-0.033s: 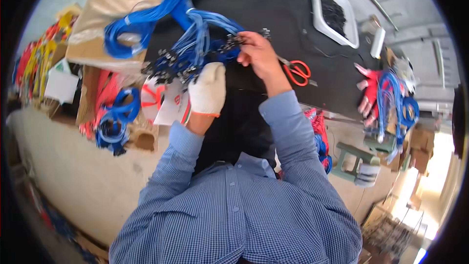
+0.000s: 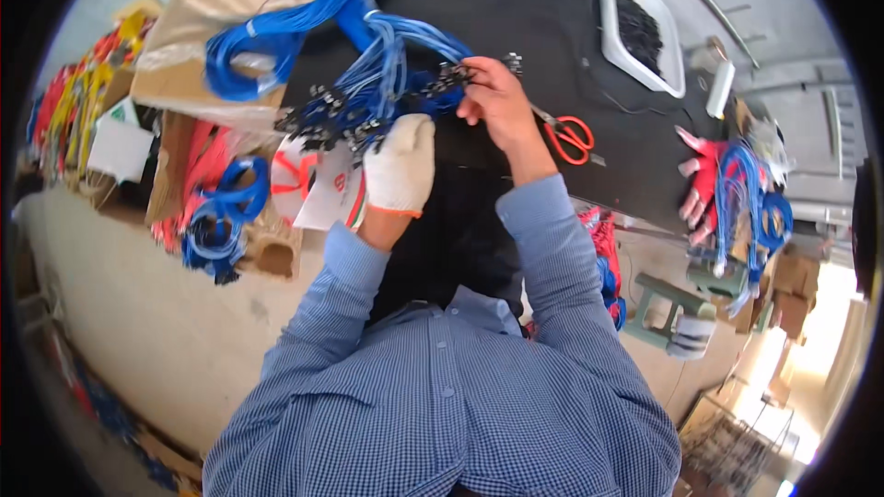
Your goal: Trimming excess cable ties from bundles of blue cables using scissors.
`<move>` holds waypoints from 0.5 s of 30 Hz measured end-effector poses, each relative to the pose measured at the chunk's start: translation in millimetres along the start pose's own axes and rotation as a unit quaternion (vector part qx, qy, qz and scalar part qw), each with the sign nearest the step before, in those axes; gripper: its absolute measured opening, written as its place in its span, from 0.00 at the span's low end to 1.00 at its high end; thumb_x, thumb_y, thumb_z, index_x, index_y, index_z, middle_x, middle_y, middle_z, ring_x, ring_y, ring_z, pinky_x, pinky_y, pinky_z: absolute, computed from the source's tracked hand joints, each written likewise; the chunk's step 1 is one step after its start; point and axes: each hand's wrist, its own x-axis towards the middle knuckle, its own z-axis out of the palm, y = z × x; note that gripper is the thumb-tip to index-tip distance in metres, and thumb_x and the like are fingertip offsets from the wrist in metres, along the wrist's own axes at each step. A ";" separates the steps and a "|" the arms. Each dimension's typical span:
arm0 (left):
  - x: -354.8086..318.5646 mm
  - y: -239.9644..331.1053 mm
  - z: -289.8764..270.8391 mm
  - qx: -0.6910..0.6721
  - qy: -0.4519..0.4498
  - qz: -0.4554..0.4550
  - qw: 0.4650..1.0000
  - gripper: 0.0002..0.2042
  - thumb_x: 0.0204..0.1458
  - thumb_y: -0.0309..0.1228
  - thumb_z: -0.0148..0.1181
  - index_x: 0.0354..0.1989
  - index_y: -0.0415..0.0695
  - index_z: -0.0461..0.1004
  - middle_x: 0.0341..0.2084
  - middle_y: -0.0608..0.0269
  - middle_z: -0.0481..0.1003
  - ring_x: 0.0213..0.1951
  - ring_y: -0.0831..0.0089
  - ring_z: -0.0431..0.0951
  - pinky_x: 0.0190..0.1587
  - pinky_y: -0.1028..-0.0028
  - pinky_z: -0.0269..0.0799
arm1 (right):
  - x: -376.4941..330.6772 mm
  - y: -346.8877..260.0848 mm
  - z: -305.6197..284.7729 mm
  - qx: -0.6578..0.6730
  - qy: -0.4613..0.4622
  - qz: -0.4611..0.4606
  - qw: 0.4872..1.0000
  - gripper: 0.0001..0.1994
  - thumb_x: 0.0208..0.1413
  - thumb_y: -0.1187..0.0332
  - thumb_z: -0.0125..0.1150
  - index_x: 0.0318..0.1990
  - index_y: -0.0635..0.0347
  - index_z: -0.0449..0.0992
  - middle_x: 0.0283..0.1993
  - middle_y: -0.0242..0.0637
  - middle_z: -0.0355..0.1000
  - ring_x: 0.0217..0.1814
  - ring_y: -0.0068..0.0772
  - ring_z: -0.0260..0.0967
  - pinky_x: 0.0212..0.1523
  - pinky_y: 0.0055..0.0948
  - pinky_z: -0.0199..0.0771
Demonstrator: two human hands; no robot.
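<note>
At the far left edge, stacks of red and yellow wire bundles [image 2: 69, 106] lie heaped beside open brown cardboard boxes [image 2: 175, 166]. One box holds red wires and a small coil of dark blue wire [image 2: 221, 212]. Above them a flat brown cardboard sheet [image 2: 212, 9] carries a thick hank of dark blue cable [image 2: 304, 23], which runs onto a black table mat [image 2: 516, 9].

Near the middle, a bundle of light blue wires [image 2: 378, 74] tipped with small black connectors spreads across the near edge of the mat, between the person's two hands. The left hand [image 2: 398, 166], in a white cotton glove with an orange cuff, rests against the connector ends with its back to the camera. Its fingers are hidden, so I cannot tell whether it grips them. The bare right hand [image 2: 493, 101] has its fingers pinched together on a strand of the same bundle, just beside a cluster of connectors.

Further right lie red-handled scissors [image 2: 571, 136], close to the right wrist. Beyond them sit a white rectangular tray of small black parts [image 2: 640, 32] and a white cylinder [image 2: 718, 87]. At the table's right end is a red glove [image 2: 700, 175] among more blue wires; whether anyone wears it is unclear.

Compared with the earlier picture, taken at the same instant, nothing has shifted. Both hands, the bundle and the scissors sit in the same places, so the handling of the wires appears paused mid-grip.
</note>
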 end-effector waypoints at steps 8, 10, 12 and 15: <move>-8.9 -12.1 -7.8 0.033 0.000 0.052 0.998 0.07 0.64 0.28 0.58 0.46 0.41 0.80 0.37 0.54 0.82 0.31 0.63 0.84 0.35 0.69 0.79 | -8.4 2.9 8.4 -0.080 -0.058 -0.003 0.995 0.23 0.61 0.84 0.48 0.63 0.63 0.71 0.59 0.38 0.79 0.30 0.22 0.74 0.30 0.22 0.76; -9.9 -13.4 -8.4 0.062 0.007 0.085 0.994 0.07 0.64 0.27 0.58 0.46 0.41 0.80 0.38 0.53 0.82 0.33 0.59 0.84 0.37 0.67 0.80 | -10.8 4.2 10.9 -0.094 -0.066 -0.002 0.993 0.23 0.61 0.85 0.47 0.63 0.63 0.70 0.58 0.38 0.79 0.30 0.22 0.74 0.31 0.22 0.76; -11.5 -14.8 -7.7 0.075 -0.009 0.070 0.995 0.07 0.64 0.27 0.58 0.46 0.41 0.79 0.40 0.53 0.82 0.38 0.55 0.84 0.41 0.65 0.80 | -14.7 4.6 14.0 -0.062 -0.076 -0.003 0.995 0.24 0.60 0.84 0.50 0.65 0.61 0.68 0.60 0.39 0.77 0.32 0.23 0.75 0.32 0.23 0.77; -11.7 -15.0 -8.9 0.046 -0.022 0.032 0.998 0.07 0.64 0.28 0.58 0.47 0.42 0.79 0.41 0.54 0.81 0.40 0.55 0.84 0.43 0.65 0.79 | -14.3 -0.7 13.3 -0.052 -0.102 0.023 0.993 0.26 0.58 0.83 0.57 0.64 0.59 0.67 0.60 0.39 0.76 0.32 0.23 0.74 0.32 0.24 0.77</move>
